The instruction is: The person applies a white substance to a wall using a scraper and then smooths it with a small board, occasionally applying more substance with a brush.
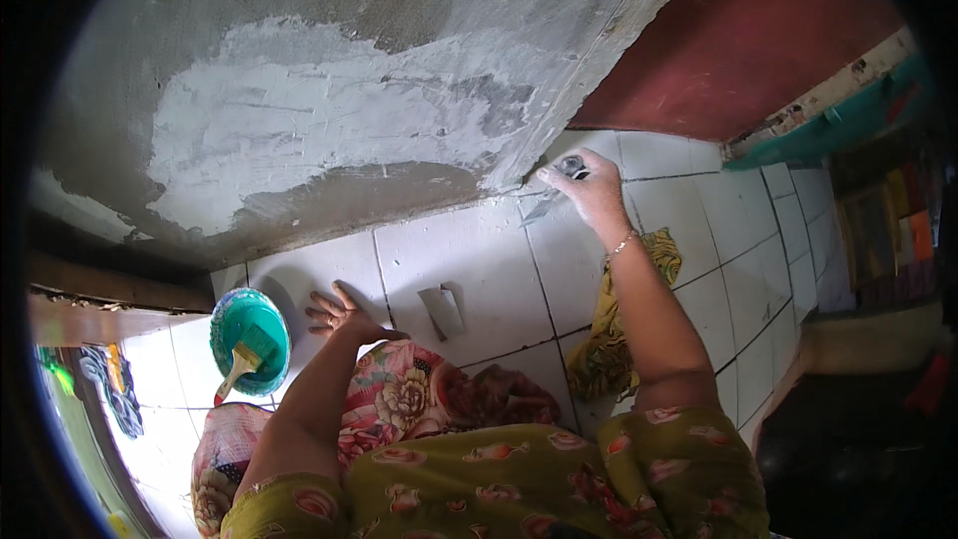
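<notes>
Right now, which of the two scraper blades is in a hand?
The one at the wall's corner, gripped in the right hand. The other scraper lies loose on the floor tiles, near the left hand.

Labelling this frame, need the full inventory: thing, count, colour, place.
Scraper: 1, metal, in right hand at wall's lower corner.
Bowl: 1, teal, on tiles beside left hand.
Brush: 1, pale handle, in bowl.
Flat grey piece: 1, on tile, centre.
Cloth: 1, yellow, under right forearm.
Wall: 1, grey with white patch.
Floor tiles: many, white.
Left hand: flat on tile.
Right hand: gripping scraper.
</notes>
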Demonstrator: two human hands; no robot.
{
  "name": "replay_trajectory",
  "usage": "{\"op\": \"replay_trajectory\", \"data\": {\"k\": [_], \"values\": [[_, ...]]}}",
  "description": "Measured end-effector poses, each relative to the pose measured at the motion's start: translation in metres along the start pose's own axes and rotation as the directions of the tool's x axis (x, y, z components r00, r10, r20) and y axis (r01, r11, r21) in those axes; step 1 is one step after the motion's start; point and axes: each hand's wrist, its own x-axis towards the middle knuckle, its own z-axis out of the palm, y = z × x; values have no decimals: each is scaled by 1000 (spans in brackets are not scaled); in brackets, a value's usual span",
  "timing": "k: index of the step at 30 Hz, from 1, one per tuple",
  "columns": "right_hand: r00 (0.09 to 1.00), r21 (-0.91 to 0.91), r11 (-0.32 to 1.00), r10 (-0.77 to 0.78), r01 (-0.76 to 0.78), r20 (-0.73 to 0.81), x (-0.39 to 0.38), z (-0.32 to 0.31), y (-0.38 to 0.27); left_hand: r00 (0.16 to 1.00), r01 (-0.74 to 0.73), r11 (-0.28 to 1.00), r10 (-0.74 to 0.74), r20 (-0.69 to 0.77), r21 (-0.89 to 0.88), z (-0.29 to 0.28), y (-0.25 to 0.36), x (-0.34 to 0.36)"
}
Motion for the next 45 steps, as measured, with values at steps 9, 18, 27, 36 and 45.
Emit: {"op": "replay_trajectory", "data": {"k": [9, 18, 27, 36, 45], "values": [[953, -264, 928, -293, 262, -83, -10, -34, -50, 999, 43, 999, -42, 12, -30, 0, -1, 3], [879, -304, 881, -431, 363, -201, -4, 6, -15, 1000, 7, 1000, -7, -6, -7, -2, 2, 0], [854, -346, 865, -457, 362, -250, -14, 36, 17, 999, 35, 999, -35, -16, -7, 0, 4, -1], [852, -294, 909, -390, 296, -349, -6, 42, 23, 1000, 16, 1000, -17, -14, -10, 5, 6, 7], [913, -226, 941, -308, 252, -267, -15, 55, 55, 999, -5, 1000, 4, -33, -30, 9, 1, 13]]}}
